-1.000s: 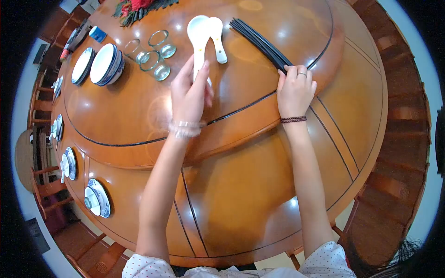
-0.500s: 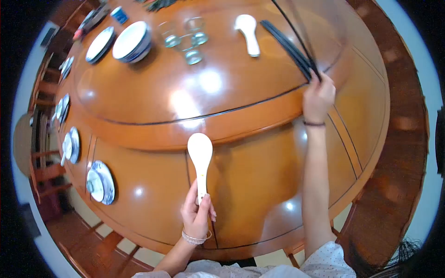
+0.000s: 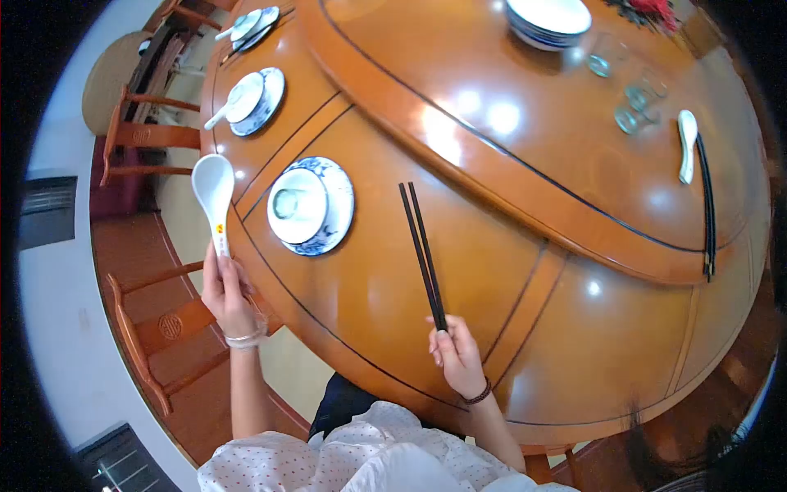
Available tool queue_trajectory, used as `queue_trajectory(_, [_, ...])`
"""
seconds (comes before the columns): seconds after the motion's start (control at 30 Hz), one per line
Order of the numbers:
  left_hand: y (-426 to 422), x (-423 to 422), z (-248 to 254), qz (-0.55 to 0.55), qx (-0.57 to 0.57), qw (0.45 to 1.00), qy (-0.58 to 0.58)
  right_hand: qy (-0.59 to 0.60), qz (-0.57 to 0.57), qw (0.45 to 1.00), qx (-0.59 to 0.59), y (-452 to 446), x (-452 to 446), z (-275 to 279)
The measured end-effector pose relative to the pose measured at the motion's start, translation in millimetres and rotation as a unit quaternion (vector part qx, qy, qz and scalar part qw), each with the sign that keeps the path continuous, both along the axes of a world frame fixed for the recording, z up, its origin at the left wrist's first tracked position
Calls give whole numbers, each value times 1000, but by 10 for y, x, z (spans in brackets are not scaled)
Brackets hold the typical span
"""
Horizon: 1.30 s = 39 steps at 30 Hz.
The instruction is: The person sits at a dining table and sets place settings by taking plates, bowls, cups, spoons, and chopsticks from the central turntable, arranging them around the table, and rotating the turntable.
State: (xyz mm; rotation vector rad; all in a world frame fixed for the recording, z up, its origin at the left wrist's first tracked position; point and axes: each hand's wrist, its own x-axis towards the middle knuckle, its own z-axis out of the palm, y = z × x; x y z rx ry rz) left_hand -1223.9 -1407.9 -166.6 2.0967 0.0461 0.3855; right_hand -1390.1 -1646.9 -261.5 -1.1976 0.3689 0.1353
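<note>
My left hand point(image 3: 227, 291) is closed round the handle of a white soup spoon point(image 3: 213, 187), its bowl pointing up, out past the table's edge. In my right hand point(image 3: 456, 351) is a pair of black chopsticks point(image 3: 421, 250), gripped at the lower end and pointing away from me over the table. Between the two hands, farther off, sits a blue-and-white plate point(image 3: 339, 215) with a white bowl point(image 3: 308, 228) on it and a clear glass point(image 3: 286, 202) in the bowl.
Beyond is a raised round turntable point(image 3: 393, 98) with stacked bowls point(image 3: 548, 23), several glasses point(image 3: 636, 100), white spoons point(image 3: 687, 146) and black chopsticks point(image 3: 707, 215). More place settings point(image 3: 257, 100) line the table's left rim. Wooden chairs point(image 3: 172, 320) stand along the left side.
My view has turned left. My right hand has lifted a pair of chopsticks off the turntable's bundle and brought it back near me. My left hand has moved left, still holding the spoon.
</note>
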Motion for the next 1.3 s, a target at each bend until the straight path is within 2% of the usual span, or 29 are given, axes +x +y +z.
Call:
queue_trajectory(0.07, [376,152,-32,11,34,998,54,48,46,995,78,266,145,7])
queue_trajectory(0.1, [553,225,-65,14,67,992,104,55,49,994,77,402,218,-13])
queue_trajectory(0.23, [789,424,-218,-60,110,982,141,70,43,995,65,884,579,-108])
queue_trajectory(0.27, [788,487,-255,-87,147,981,97,76,13,994,74,994,679,-106])
queue_trajectory(0.3, [839,510,-316,-85,121,981,125,83,-17,993,85,1094,763,-110])
queue_trajectory(0.37, [847,573,-349,-113,136,976,130,77,-23,994,77,1278,886,-174])
queue_trajectory(0.4, [877,611,-408,-139,144,975,96,96,-52,991,82,1360,963,-154])
queue_trajectory(0.43, [863,640,-380,-144,155,969,126,114,-82,986,86,1432,1025,-139])
queue_trajectory(0.6, [912,760,-464,-177,197,959,104,111,-95,984,106,1676,1237,-132])
queue_trajectory(0.73, [910,819,-463,-190,185,959,103,115,-104,982,106,1760,1309,-121])
queue_trajectory(0.93, [945,841,-488,-233,203,945,102,90,-54,993,56,1814,1355,-147])
queue_trajectory(1.0, [943,861,-483,-242,183,947,110,101,-16,993,60,1794,1398,-146])
queue_trajectory(1.13, [954,846,-478,-249,188,943,115,127,-11,990,53,1778,1421,-143])
queue_trajectory(1.3, [955,809,-485,-249,236,935,93,176,40,981,71,1736,1431,-179])
